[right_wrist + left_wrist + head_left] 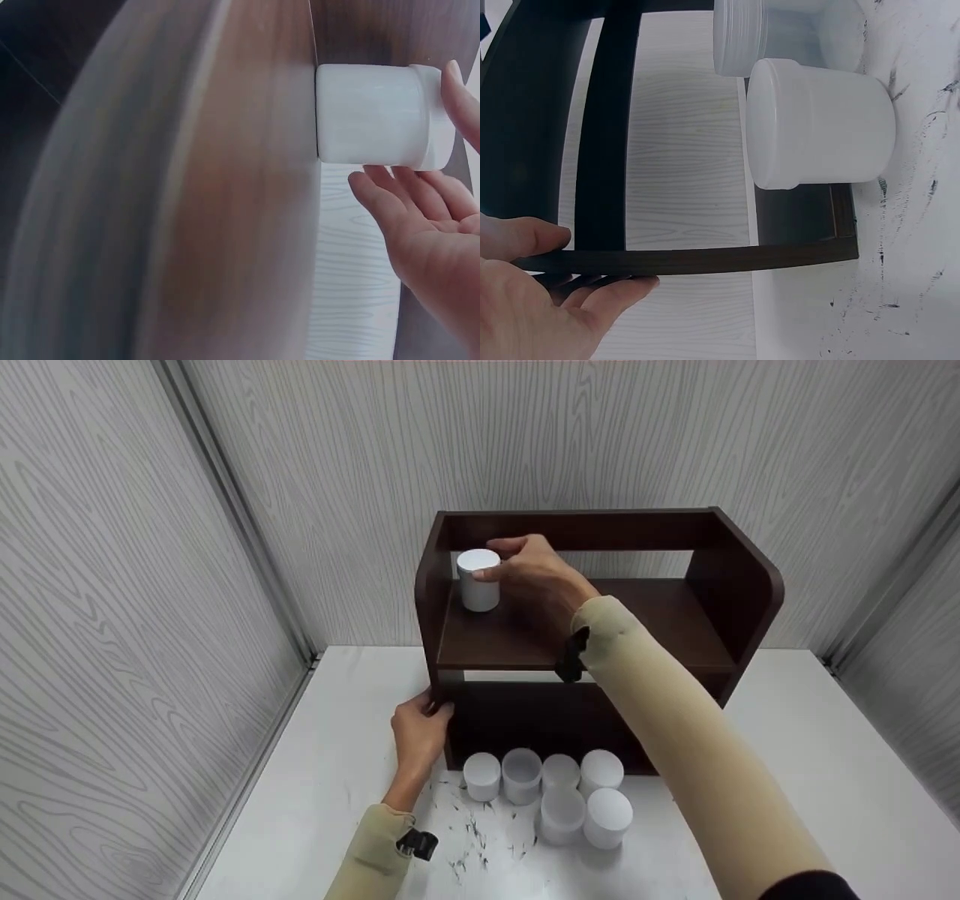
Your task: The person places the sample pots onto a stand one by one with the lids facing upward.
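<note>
Jar (480, 589), white-lidded, is standing at the left end of the upper shelf (679, 611), right hand (541, 571) pinching it; left hand (420, 731) is pinching the side panel (427, 600); keeping both steady should prevent tipping.

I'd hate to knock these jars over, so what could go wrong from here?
The upper jar could tip if the right hand, holding it near the lid, snags it when letting go. The left hand grips the shelf unit at its side; a tug might push it into the clustered jars below.
</note>
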Demonstrator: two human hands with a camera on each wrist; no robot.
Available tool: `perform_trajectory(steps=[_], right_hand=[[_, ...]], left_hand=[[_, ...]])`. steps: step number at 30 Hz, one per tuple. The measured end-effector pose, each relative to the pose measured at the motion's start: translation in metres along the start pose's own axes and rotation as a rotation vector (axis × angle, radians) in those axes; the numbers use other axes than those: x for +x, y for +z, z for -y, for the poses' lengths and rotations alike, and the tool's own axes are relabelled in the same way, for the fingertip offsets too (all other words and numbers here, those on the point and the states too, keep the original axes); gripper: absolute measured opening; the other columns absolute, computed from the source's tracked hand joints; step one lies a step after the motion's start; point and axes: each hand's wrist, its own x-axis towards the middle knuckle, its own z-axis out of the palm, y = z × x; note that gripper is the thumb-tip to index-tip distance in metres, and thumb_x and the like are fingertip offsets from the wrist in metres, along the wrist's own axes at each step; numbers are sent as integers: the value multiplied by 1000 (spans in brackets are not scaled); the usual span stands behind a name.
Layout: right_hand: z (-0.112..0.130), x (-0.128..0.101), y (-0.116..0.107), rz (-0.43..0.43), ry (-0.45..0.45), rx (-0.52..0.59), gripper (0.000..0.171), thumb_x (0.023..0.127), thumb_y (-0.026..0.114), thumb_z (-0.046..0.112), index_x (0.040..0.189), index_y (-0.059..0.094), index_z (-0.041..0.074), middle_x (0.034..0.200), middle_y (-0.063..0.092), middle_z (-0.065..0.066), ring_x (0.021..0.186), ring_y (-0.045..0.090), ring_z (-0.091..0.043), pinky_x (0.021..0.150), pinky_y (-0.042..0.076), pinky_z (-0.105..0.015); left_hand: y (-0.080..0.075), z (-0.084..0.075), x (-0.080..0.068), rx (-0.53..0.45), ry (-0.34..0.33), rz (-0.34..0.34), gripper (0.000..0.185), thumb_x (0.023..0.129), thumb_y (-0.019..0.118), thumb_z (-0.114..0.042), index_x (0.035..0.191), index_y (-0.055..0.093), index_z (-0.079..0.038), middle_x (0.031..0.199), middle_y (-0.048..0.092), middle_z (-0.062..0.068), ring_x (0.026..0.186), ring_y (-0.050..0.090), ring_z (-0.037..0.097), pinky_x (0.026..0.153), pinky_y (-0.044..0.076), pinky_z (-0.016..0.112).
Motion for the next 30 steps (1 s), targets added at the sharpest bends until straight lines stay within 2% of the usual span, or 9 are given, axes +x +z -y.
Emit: perform_trajectory(steps=[3,7,11,19,26,30], right_hand=[[4,-10,-8,-2,-48,-124,80,81,94,16,150,56,0,145,62,-14,131,59,-20,105,49,-33],[10,-33,-18,-23,-123,-207,78,81,93,16,147,57,-3,150,59,-14,141,53,-25,111,45,-33],[15,-64,-25,-66,-182,-189,74,82,91,8,146,57,-6,148,60,-17,135,59,-29,109,48,-35],[16,-138,-26,-193,-290,-139,57,83,91,7,135,69,-2,131,71,-14,117,71,-26,95,57,-32],[-10,-205,-25,-236,-449,-199,47,80,91,1,125,76,0,122,76,-10,111,73,-23,92,58,-39],[-33,-233,-28,-250,-471,-218,46,80,91,-3,124,78,3,122,76,-10,114,72,-27,94,57,-38]], left_hand=[[2,0,-1,-24,3,14,41,96,69,-3,132,64,15,124,70,28,114,71,35,91,59,43],[2,2,-1,-18,7,10,39,95,69,-3,130,66,13,122,72,27,111,72,34,89,59,42],[0,2,0,-17,6,15,39,94,70,-3,129,67,13,121,72,26,111,72,34,89,59,41],[-7,4,3,6,4,6,37,93,70,-4,127,69,11,117,74,24,108,73,32,86,59,39],[-8,5,3,19,20,-1,38,94,69,-4,129,67,13,117,73,26,107,73,34,86,60,41],[-7,6,3,21,39,6,36,96,69,-5,127,69,12,116,74,25,105,74,34,85,60,42]])
